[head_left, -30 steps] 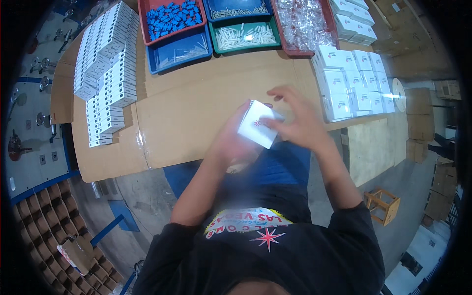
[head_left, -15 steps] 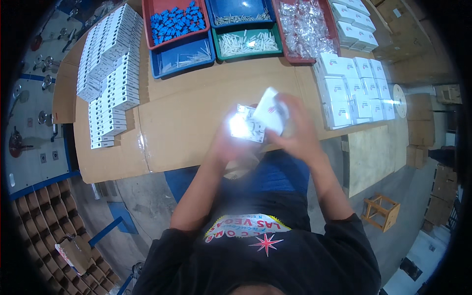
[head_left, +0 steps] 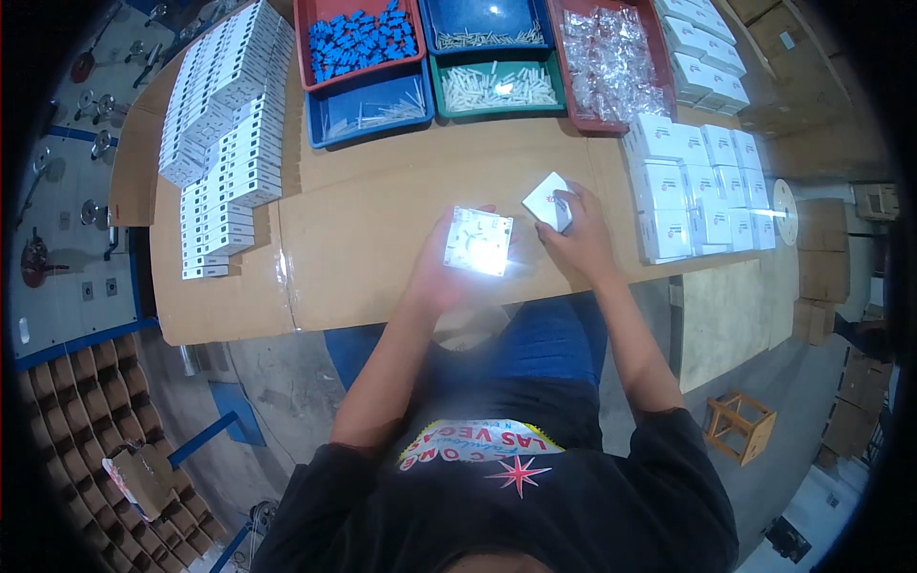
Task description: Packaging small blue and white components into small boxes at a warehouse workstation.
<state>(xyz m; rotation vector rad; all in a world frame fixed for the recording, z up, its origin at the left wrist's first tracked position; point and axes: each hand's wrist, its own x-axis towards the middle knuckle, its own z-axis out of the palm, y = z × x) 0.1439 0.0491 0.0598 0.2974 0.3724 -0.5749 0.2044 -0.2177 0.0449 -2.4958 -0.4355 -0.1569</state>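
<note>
1. The white square piece point(head_left: 468, 239), its upper face partly lost in glare, is held above the near edge of the table, in front of the person's body.
2. The left hand point(head_left: 433, 267) is partly curled and supports this piece from its left and near side; the fingers beneath are largely hidden from me.
3. The right hand point(head_left: 583, 234) is part-open, gripping a white square cover point(head_left: 546, 201) with a reddish mark between thumb and fingers. The cover is tilted and stands apart, just right of the piece.
4. The table carries a brown cardboard sheet point(head_left: 382, 191).
5. Stacked white boxes point(head_left: 702, 191) stand right of the right hand; tall stacks of slim white cartons point(head_left: 224, 124) stand at far left.
6. At the far side, trays hold blue parts point(head_left: 361, 43), white pegs point(head_left: 499, 88) and clear plastic packets point(head_left: 616, 62).
7. A wooden stool point(head_left: 740, 427) stands on the floor, near right.
</note>
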